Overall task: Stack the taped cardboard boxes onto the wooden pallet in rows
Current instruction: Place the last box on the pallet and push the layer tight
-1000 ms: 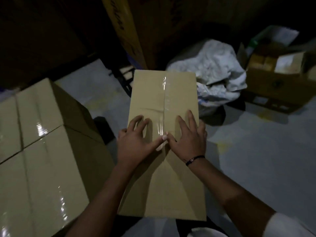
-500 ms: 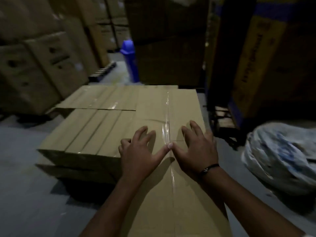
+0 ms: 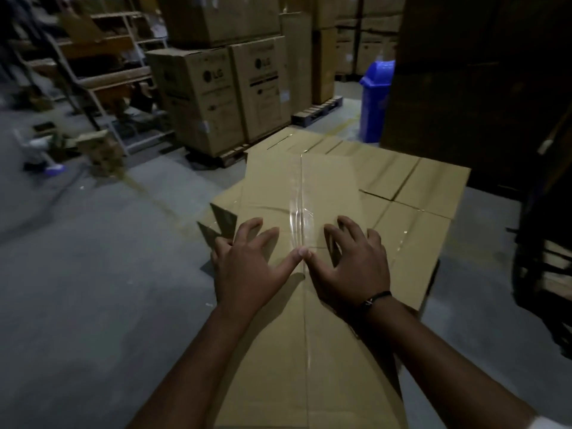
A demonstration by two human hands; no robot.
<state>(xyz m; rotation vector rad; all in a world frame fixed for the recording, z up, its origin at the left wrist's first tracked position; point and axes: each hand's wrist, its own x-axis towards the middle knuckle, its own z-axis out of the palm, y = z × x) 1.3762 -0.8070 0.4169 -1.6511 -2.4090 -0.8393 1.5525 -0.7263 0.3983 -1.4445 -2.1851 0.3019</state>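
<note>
A long taped cardboard box (image 3: 297, 335) fills the lower middle of the head view, with a clear tape strip down its centre. My left hand (image 3: 247, 267) and my right hand (image 3: 349, 264) both press on its top face with fingers spread and slightly bent, and the thumbs meet at the tape. Beyond and to the right of the box lies a low stack of taped boxes (image 3: 421, 193) in rows. The far end of the held box overlaps this stack. The pallet under the stack is hidden.
Tall printed cartons (image 3: 216, 97) on pallets stand behind the stack. A blue bin (image 3: 376, 97) stands at the back right, beside a dark tall stack (image 3: 479, 88). A metal rack (image 3: 102, 75) and a small cardboard piece (image 3: 99, 150) are at the left. Grey floor (image 3: 93, 274) spreads to the left.
The view has swung left, away from the white bag and toward the low stack. The box has travelled with my hands, which keep the same place on its top.
</note>
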